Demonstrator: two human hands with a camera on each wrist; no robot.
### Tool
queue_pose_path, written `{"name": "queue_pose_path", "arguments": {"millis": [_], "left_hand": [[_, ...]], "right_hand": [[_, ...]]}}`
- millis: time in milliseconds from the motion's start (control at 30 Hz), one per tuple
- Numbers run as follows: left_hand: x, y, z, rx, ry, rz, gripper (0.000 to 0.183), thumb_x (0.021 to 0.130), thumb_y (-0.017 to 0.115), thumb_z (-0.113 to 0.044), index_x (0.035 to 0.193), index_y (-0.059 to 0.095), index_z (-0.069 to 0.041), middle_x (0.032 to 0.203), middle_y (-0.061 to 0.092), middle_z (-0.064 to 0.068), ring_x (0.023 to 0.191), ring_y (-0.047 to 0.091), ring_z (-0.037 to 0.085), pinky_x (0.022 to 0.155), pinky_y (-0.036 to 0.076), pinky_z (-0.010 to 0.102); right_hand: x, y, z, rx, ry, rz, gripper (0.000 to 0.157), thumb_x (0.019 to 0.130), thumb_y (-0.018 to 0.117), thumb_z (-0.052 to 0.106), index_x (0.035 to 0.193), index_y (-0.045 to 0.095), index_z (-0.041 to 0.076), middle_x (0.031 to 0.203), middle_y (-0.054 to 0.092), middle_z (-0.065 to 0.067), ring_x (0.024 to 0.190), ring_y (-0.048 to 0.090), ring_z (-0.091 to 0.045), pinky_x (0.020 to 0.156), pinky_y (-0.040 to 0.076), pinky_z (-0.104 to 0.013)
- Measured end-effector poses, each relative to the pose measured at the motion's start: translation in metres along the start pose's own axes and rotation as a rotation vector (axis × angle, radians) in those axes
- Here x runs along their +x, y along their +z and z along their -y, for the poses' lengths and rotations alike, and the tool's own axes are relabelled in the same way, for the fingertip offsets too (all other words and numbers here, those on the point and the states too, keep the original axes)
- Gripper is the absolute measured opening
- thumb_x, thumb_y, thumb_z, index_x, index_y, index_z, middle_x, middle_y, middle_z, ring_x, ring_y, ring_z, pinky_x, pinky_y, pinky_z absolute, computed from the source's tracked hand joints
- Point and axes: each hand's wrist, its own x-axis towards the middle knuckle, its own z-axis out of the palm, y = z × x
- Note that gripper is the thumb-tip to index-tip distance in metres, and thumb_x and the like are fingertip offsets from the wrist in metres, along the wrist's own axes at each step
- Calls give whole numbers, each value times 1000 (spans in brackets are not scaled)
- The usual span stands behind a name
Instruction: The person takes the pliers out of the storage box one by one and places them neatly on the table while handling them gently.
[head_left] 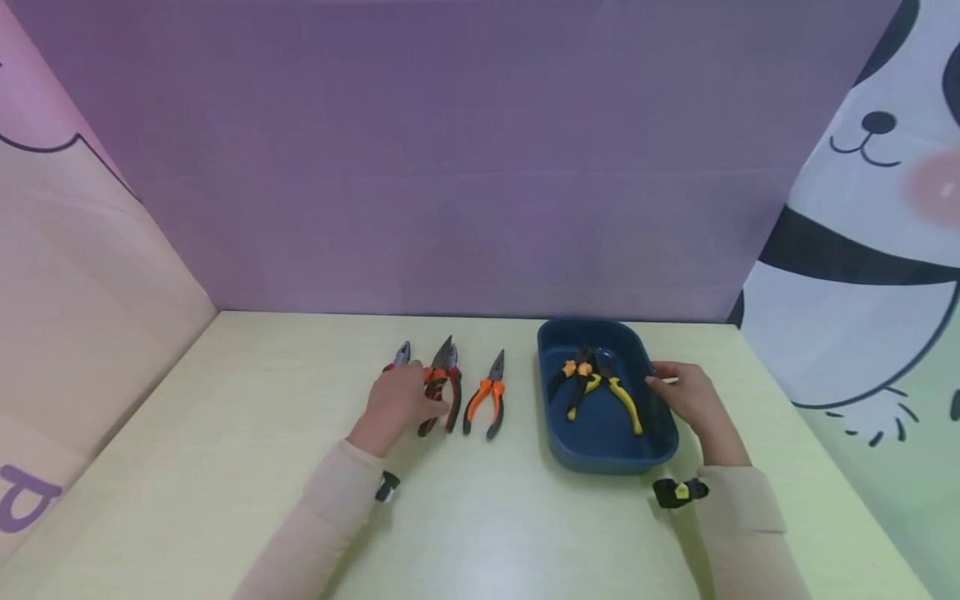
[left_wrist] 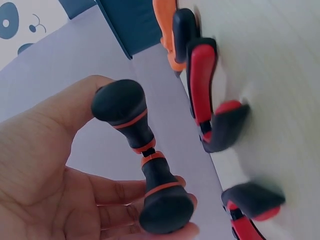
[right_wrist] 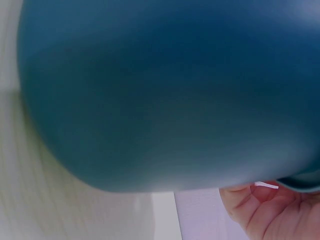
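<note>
My left hand (head_left: 397, 398) holds a pair of pliers (left_wrist: 131, 107) with black handles and thin orange bands, the handles between thumb and fingers. Their dark pointed nose is turned away from me. Just behind them on the table lie red-and-black pliers (head_left: 454, 396), and another red-handled pair (head_left: 402, 353) is partly hidden by the hand. To the right lie orange-handled long-nose pliers (head_left: 491, 396). My right hand (head_left: 688, 398) grips the right rim of a blue plastic basin (head_left: 600, 458). Inside are yellow-handled pliers (head_left: 625, 406) and a pair with orange-and-black handles (head_left: 561, 379).
The pale wooden table (head_left: 247, 417) meets a purple backdrop (head_left: 450, 167) at its far edge. A printed panda panel (head_left: 862, 325) stands along the right side, and a light panel (head_left: 82, 275) along the left.
</note>
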Motion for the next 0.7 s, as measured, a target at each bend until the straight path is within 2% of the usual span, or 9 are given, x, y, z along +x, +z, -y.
{"name": "queue_pose_path", "arguments": {"millis": [300, 400, 533, 700], "left_hand": [[3, -5, 15, -43, -29, 2, 43, 73, 76, -41, 85, 55, -6, 75, 55, 5, 62, 51, 17, 48, 38, 26], [4, -6, 20, -34, -24, -4, 51, 73, 76, -42, 98, 59, -1, 74, 55, 6, 61, 52, 18, 47, 39, 26], [4, -7, 27, -42, -23, -15, 62, 73, 76, -41, 113, 56, 3, 75, 55, 7, 62, 53, 19, 48, 41, 27], [4, -10, 33, -43, -34, -8, 54, 74, 75, -40, 102, 55, 2, 76, 56, 8, 65, 53, 20, 50, 41, 27]], "right_hand": [[-1, -1, 1, 6, 17, 11, 40, 94, 52, 13, 122, 51, -16, 117, 56, -35, 102, 58, -48, 82, 49, -52], [-1, -1, 1, 11, 5, 5, 40, 94, 52, 12, 121, 51, -17, 117, 55, -36, 101, 58, -48, 82, 49, -52], [-1, -1, 2, 11, -3, 2, 39, 94, 52, 12, 121, 51, -17, 117, 55, -36, 101, 58, -48, 82, 49, -52], [-1, -1, 4, 8, 25, 12, 40, 94, 51, 12, 122, 50, -16, 119, 55, -35, 102, 58, -48, 83, 49, -52]]}}
